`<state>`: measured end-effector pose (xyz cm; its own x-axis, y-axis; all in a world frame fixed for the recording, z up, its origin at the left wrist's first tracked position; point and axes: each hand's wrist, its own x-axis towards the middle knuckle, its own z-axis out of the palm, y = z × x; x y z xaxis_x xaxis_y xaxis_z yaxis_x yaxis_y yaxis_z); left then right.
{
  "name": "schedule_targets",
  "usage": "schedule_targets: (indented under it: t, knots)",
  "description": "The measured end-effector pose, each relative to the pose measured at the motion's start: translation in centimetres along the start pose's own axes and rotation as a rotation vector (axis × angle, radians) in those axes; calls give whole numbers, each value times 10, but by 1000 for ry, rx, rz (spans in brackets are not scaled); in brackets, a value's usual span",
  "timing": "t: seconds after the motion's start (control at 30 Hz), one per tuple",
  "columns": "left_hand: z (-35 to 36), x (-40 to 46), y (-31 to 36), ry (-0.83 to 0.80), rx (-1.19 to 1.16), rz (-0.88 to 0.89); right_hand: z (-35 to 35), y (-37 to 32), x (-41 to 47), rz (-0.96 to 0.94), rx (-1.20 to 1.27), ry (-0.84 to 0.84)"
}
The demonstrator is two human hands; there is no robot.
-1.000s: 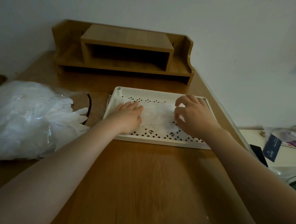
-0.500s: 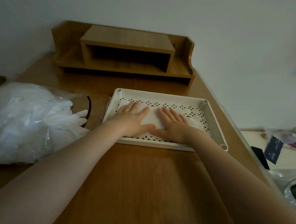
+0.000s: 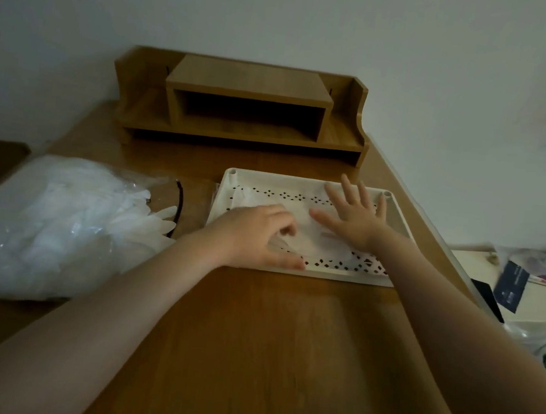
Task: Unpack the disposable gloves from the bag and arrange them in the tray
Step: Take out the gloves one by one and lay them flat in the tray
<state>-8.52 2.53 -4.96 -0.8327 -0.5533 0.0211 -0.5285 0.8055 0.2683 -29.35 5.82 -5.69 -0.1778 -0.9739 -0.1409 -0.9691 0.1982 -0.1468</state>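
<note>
- The bag (image 3: 36, 229) lies at the left of the desk (image 3: 251, 339), clear plastic, still stuffed with white gloves; a few glove fingers (image 3: 159, 218) spill from its open mouth toward the tray.
- The left hand (image 3: 255, 235) rests over the tray's near left part, fingers curled down onto the flat glove (image 3: 316, 231); whether it pinches the film or only presses it, the view does not show.
- The tray (image 3: 301, 179), white with a perforated floor, sits mid-desk in front of a wooden shelf (image 3: 245, 102).
- The right hand (image 3: 355, 215) lies flat, fingers spread and straight, pressing the glove down and gripping nothing.
- The glove looks thin, very light, limp and slippery, likely to cling or crease; the cuff edge seems the best place to pinch it, with a flat palm to smooth it.
- Papers (image 3: 519, 283) clutter the far right.
</note>
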Motion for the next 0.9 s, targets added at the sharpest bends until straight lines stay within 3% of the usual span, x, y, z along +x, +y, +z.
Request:
schedule_targets:
  t: [0.1,0.27,0.37,0.47,0.6,0.67,0.73,0.8,0.9]
  knots:
    - [6,-8,3,-51,181,64,-7,-20,-2,-38,167,75]
    - [19,-4,4,32,191,2,-3,-41,-1,-85,75,71]
    - [18,-4,6,120,227,-59,-1,-55,-4,-139,152,149]
    - [1,-24,7,219,139,-7,-1,-80,-10,-221,361,330]
    - [-44,-60,1,488,56,-64,-2,-127,-19,-274,585,487]
    - [-65,-75,-12,613,-60,-157,2,-154,-22,-398,580,443]
    - [-76,-84,-28,657,-212,-248,10,-176,-27,-538,554,290]
    - [-78,-90,-42,550,-286,-310,19,-194,-31,-606,503,122]
    - [-73,-92,-52,349,-304,-310,27,-206,-31,-620,403,83]
